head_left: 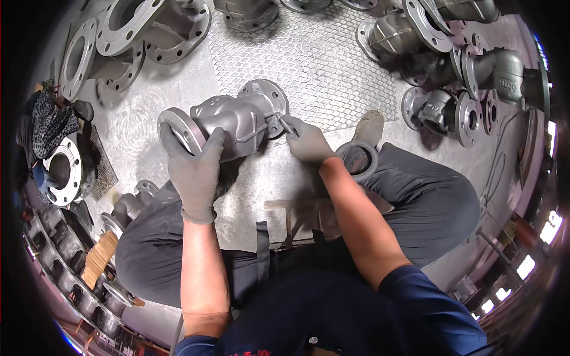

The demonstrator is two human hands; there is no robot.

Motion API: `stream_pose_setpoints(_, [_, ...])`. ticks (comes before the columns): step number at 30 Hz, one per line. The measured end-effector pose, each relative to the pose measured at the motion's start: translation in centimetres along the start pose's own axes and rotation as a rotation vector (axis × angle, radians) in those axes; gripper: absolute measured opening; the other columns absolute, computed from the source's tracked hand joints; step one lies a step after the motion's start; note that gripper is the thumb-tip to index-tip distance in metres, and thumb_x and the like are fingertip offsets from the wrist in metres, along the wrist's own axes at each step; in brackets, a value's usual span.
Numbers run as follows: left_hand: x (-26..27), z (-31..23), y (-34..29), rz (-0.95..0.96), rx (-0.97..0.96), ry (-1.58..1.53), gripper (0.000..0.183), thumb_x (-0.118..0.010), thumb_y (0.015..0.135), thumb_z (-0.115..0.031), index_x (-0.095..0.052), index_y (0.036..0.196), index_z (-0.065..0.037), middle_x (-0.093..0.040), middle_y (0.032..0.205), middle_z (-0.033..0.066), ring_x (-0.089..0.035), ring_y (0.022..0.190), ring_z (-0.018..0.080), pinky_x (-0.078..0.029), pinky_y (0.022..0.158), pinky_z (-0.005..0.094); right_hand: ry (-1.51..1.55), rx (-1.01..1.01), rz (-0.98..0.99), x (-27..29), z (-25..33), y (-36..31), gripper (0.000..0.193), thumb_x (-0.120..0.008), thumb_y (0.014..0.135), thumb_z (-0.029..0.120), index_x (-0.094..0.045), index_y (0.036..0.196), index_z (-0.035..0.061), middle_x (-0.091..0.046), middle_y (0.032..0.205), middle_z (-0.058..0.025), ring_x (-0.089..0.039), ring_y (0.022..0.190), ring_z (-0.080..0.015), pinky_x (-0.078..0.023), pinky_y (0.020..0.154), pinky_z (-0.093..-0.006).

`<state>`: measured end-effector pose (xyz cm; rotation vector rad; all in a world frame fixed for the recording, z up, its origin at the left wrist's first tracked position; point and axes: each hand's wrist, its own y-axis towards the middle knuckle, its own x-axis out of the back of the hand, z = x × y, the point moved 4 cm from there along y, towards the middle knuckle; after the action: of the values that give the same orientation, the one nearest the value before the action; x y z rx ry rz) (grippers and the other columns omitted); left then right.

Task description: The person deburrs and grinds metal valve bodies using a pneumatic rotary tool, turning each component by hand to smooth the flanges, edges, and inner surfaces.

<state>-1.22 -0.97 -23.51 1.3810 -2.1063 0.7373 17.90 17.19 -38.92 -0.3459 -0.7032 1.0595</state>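
Note:
A grey cast valve body (231, 124) lies on its side on the floor in front of me, with a round bolt-holed flange at each end. My left hand (193, 163), in a grey knit glove, is closed round the rim of its near left flange. My gloved right hand (309, 142) is closed on a slim metal tool (286, 123), its tip against the casting beside the far right flange. The tool's exact kind cannot be made out, as most of it is hidden in the fist. A grey metal ring (372, 163) stands by my right forearm, near my shoe.
Large flanged castings (155, 35) stand at the far left, and more valve bodies (436, 113) are grouped on the right. A patterned metal plate (332, 65) covers the floor ahead. Beside my left leg are a piece of cardboard (100, 259) and rows of castings.

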Motion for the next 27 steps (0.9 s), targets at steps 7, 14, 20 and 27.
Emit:
stream_pose_setpoints(7, [0.2, -0.2, 0.5, -0.038, 0.025, -0.011, 0.110, -0.091, 0.088, -0.035, -0.035, 0.167, 0.018, -0.055, 0.162, 0.0392, -0.057, 0.153, 0.0437, -0.044, 0.125, 0.0419, 0.002, -0.028, -0.076, -0.5, 0.9, -0.6, 0.057, -0.062, 0.101, 0.016, -0.064, 0.157, 0.0058, -0.079, 0.130, -0.0282, -0.078, 0.117, -0.0393, -0.059, 0.103, -0.0427])
stream_pose_setpoints(14, [0.2, -0.1, 0.9, -0.077, 0.089, -0.085, 0.105, -0.090, 0.092, -0.035, -0.038, 0.164, 0.020, -0.066, 0.147, 0.0322, -0.066, 0.134, 0.0333, -0.050, 0.115, 0.0385, 0.101, -0.050, -0.136, -1.5, 1.0, 0.6, 0.056, -0.064, 0.102, 0.016, -0.064, 0.156, 0.0048, -0.077, 0.136, -0.0269, -0.075, 0.128, -0.0398, -0.057, 0.111, -0.0416])
stream_pose_setpoints(20, [0.3, -0.1, 1.5, -0.102, 0.069, -0.072, 0.107, -0.089, 0.094, -0.044, -0.039, 0.163, 0.021, -0.066, 0.148, 0.0323, -0.066, 0.134, 0.0330, -0.051, 0.114, 0.0398, 0.025, -0.027, -0.162, -1.4, 1.3, 1.1, 0.055, -0.066, 0.103, 0.015, -0.063, 0.158, 0.0051, -0.076, 0.138, -0.0264, -0.073, 0.132, -0.0403, -0.055, 0.114, -0.0424])
stream_pose_setpoints(27, [0.3, -0.3, 1.5, -0.079, 0.077, -0.096, 0.103, -0.088, 0.096, -0.047, -0.045, 0.160, 0.021, -0.066, 0.147, 0.0335, -0.066, 0.135, 0.0328, -0.051, 0.113, 0.0400, 0.021, 0.030, -0.150, -0.5, 1.9, 0.5, 0.055, -0.061, 0.103, 0.015, -0.064, 0.157, 0.0071, -0.076, 0.131, -0.0293, -0.074, 0.123, -0.0442, -0.057, 0.109, -0.0459])
